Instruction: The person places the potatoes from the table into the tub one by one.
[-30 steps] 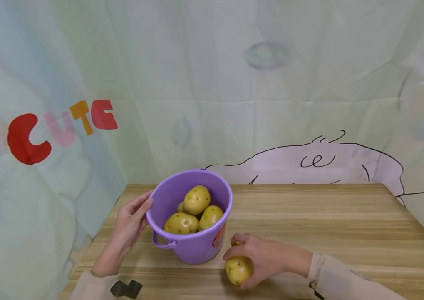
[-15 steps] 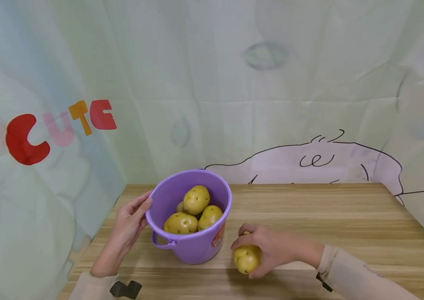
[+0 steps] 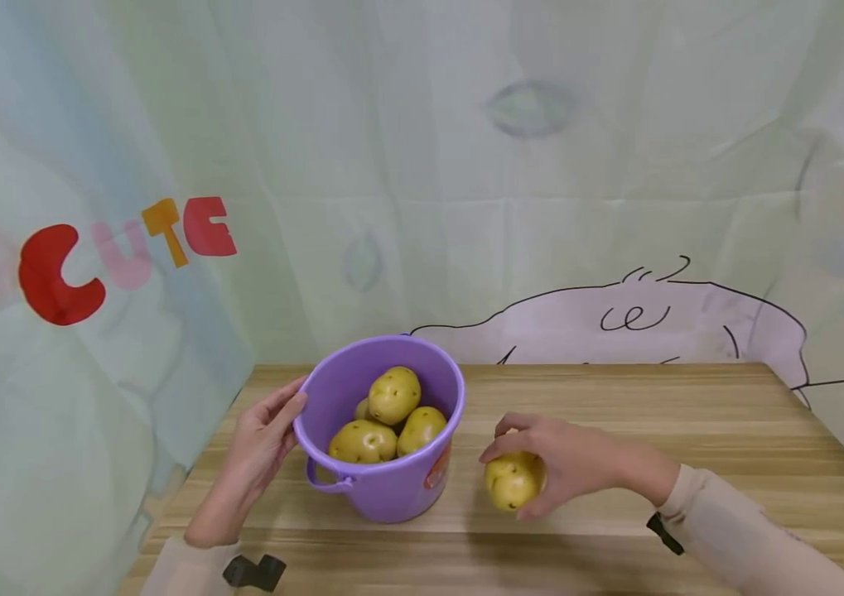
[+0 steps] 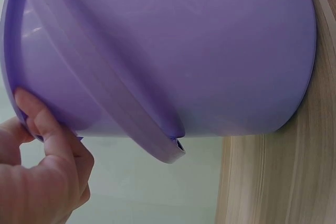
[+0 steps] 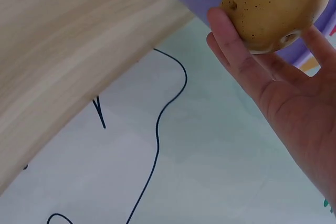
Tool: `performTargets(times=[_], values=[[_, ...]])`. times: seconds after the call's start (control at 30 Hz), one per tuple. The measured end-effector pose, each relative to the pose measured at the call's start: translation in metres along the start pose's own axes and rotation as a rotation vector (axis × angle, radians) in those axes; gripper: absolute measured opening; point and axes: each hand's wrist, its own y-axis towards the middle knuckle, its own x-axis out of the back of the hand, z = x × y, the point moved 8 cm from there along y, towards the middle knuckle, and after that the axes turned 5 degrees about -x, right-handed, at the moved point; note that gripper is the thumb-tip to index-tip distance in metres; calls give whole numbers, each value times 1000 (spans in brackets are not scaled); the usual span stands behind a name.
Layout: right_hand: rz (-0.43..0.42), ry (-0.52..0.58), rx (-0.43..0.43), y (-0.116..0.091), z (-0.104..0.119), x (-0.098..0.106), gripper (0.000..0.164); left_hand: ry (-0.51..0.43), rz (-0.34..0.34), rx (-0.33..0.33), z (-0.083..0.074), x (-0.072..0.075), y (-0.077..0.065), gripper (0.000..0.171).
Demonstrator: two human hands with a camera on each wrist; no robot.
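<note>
A purple bucket (image 3: pixel 399 492) stands on the wooden table with several yellow potatoes (image 3: pixel 395 396) inside. My left hand (image 3: pixel 261 439) pinches the bucket's left rim between thumb and fingers; the left wrist view shows those fingers (image 4: pixel 44 119) at the rim, beside the bucket's hanging handle (image 4: pixel 105 87). To the right of the bucket, my right hand (image 3: pixel 566 463) grips a single potato (image 3: pixel 514 482) with fingers and thumb around its sides. The right wrist view has this potato (image 5: pixel 275 9) close up, with the bucket partly hidden behind it.
The wooden table (image 3: pixel 653 422) extends right and back from the bucket. Behind it and along the left hangs a pale printed curtain (image 3: pixel 429 165) with coloured letters and a line drawing. A black strap piece (image 3: pixel 253 573) sits at the left cuff.
My right hand has carried its potato away from near the table's front, to the right and farther back. The left hand and bucket stay in place.
</note>
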Motion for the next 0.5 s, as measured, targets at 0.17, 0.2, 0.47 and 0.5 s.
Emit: performTargets(times=[0.17, 0.2, 0.47, 0.5], values=[[-10, -3, -43, -3, -3, 15, 56, -11, -10, -4, 0, 0, 0, 54], [-9, -4, -48, -3, -3, 18, 56, -13, -12, -6, -1, -1, 0, 54], [-34, 4, -65, -5, -2, 34, 56, 5, -23, -12, -1, 1, 0, 54], [-37, 9, -69, -5, -3, 35, 57, 8, -23, -13, -2, 2, 0, 54]])
